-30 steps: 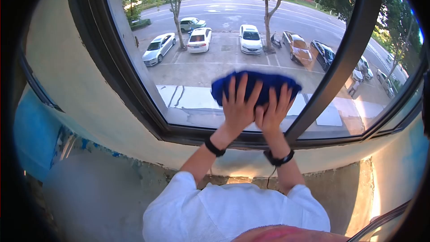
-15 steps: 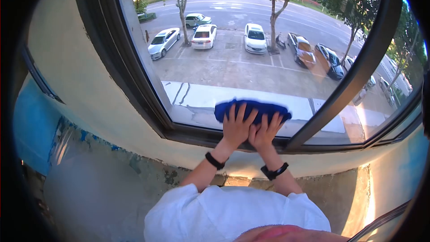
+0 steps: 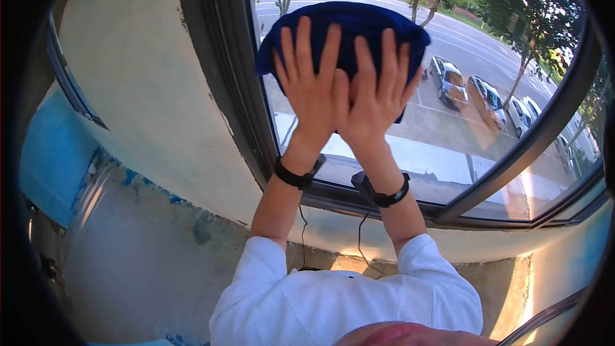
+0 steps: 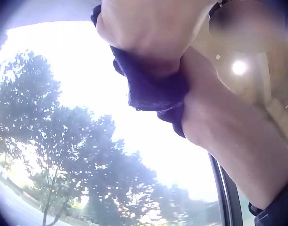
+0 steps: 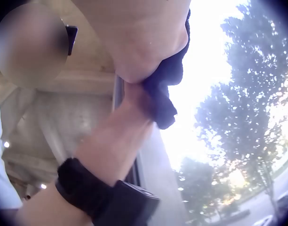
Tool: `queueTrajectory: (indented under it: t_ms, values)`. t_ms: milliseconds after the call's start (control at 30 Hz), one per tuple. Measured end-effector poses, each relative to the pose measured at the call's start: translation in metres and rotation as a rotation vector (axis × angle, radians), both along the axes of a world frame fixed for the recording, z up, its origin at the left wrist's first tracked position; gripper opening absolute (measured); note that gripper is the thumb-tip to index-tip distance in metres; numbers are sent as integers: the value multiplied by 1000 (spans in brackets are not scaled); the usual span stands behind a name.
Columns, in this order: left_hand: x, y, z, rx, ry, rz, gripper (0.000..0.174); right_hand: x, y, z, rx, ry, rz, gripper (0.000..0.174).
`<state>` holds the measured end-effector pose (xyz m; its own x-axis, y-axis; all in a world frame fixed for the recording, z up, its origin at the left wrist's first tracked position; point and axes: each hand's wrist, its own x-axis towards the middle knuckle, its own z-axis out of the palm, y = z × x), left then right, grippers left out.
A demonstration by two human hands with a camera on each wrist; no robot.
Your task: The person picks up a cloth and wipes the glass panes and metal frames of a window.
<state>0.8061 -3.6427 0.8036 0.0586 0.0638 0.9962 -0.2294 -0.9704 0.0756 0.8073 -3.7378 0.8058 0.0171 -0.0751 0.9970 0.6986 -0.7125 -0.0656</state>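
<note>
A dark blue cloth (image 3: 349, 16) lies bunched against the window pane (image 3: 429, 157), high and toward its left side in the head view. My left hand (image 3: 311, 93) presses on the cloth's left half with straight, slightly spread fingers. Beside it, my right hand (image 3: 375, 96) presses on the right half, also with fingers extended. The thumbs meet in the middle. In the left wrist view, a loose fold of the cloth (image 4: 155, 92) hangs below the hand; the right wrist view shows its edge (image 5: 160, 92) too. The fingertips are hidden in both wrist views.
A dark window frame (image 3: 224, 57) runs up the left side, and a slanting mullion (image 3: 512, 182) stands to the right. Below is a pale wall (image 3: 416, 230). Parked cars (image 3: 448, 83) and trees show outside. Black straps (image 3: 295, 176) circle both wrists, with thin cables hanging down.
Both hands and the cloth first slid down to the pane's lower part, then moved up higher, close to the left frame. The cloth looks more spread out now, and the head view has shifted.
</note>
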Motion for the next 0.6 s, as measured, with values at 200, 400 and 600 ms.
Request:
queueTrajectory:
  t_ms: [200, 400, 600]
  values:
    - [-12, 53, -17, 1, 54, -41, 51, -8, 58, -21, -75, 86, 86, 42]
    - [-2, -5, -6, -108, -38, 18, 55, -7, -3, 2, -89, 47, 238, 40]
    - [13, -151, 2, -28, -44, -110, 57, 3, -151, 11, -20, -13, -11, 38]
